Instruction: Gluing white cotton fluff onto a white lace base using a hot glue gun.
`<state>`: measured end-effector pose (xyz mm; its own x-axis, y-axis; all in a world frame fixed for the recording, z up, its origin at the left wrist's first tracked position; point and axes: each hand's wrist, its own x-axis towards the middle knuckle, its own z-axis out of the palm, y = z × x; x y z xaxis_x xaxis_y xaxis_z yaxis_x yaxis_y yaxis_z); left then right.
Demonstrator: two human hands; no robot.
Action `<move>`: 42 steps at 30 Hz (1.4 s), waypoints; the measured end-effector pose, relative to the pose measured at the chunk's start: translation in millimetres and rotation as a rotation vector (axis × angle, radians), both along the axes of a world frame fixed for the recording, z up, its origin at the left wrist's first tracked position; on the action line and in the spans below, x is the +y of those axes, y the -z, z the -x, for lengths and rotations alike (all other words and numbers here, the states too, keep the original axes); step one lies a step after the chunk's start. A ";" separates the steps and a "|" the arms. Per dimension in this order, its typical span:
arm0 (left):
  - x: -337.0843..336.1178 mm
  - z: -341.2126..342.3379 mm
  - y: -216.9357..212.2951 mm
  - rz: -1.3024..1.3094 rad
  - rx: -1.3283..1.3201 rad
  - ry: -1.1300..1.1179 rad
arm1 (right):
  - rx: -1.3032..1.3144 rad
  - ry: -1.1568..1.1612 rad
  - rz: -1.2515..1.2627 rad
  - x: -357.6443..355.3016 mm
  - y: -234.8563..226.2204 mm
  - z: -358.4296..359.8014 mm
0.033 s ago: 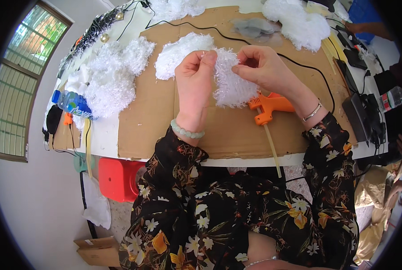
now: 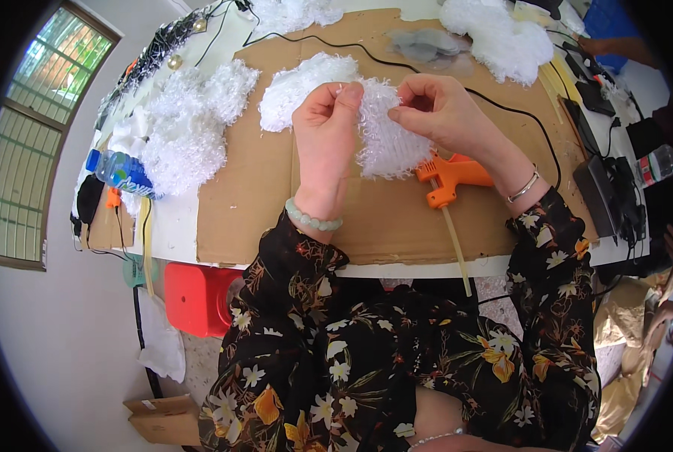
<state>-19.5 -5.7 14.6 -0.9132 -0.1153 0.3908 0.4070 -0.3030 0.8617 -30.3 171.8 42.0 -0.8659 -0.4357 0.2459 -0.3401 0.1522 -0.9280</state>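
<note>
A piece of white, shaggy fringed fabric (image 2: 391,145) hangs between my two hands over the cardboard. My left hand (image 2: 327,124) is closed, thumb against bent fingers, at the fabric's upper left corner. My right hand (image 2: 446,117) has its thumb and forefinger pinched at the upper right edge. Anything finer between the fingertips is too small to make out. Just below my right hand lies an orange glue gun (image 2: 451,178), with a pale glue stick (image 2: 457,252) sticking out toward me past the table edge. Behind my left hand rests another white fluffy piece (image 2: 287,94).
A cardboard sheet (image 2: 253,218) covers the table's middle. White fluffy material (image 2: 189,132) and a water bottle (image 2: 122,175) lie at the left. Grey translucent discs (image 2: 427,47) sit at the back, near a black cable (image 2: 513,109). A red stool (image 2: 197,300) stands below the table.
</note>
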 end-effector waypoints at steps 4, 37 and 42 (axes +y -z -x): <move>-5.6 3.4 1.6 -0.190 -0.112 0.088 | -0.041 0.016 0.022 -1.9 -2.3 -1.0; -7.4 3.2 -4.2 -0.043 -0.116 0.092 | -0.122 0.057 0.015 -2.3 5.3 4.6; -10.1 4.6 0.7 0.005 -0.084 0.081 | -0.137 0.037 -0.010 -2.8 6.8 4.4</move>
